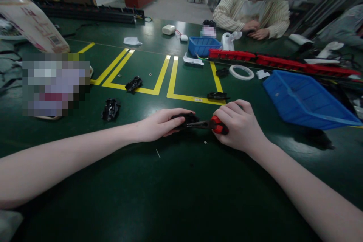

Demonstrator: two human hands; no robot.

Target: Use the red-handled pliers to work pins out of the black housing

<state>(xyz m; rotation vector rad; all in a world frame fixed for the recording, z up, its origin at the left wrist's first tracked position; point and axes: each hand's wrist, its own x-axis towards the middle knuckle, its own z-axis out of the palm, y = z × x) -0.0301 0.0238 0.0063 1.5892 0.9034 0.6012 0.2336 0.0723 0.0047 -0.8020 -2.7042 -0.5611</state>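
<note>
My left hand (161, 124) is closed around a small black plastic part (190, 118), which its fingers partly cover. In my right hand (239, 126) are red-handled needle-nose pliers (217, 124), their jaws pointing left and meeting the black part. Whether the jaws grip it or only touch it, I cannot tell. Similar black parts lie about: one (110, 109) left of my left hand, another (134, 83) on the yellow tape, a third (217, 96) beyond my right hand. A thin pale sliver (158, 153) rests on the green table nearer to me.
A large blue bin (309, 100) stands at right, a smaller blue bin (204, 46) farther back. Long red strips (255, 57) cross the back right near a tape roll (241, 72). At left are a bottle (34, 22) and a blurred object (56, 87). A person (252, 15) sits opposite.
</note>
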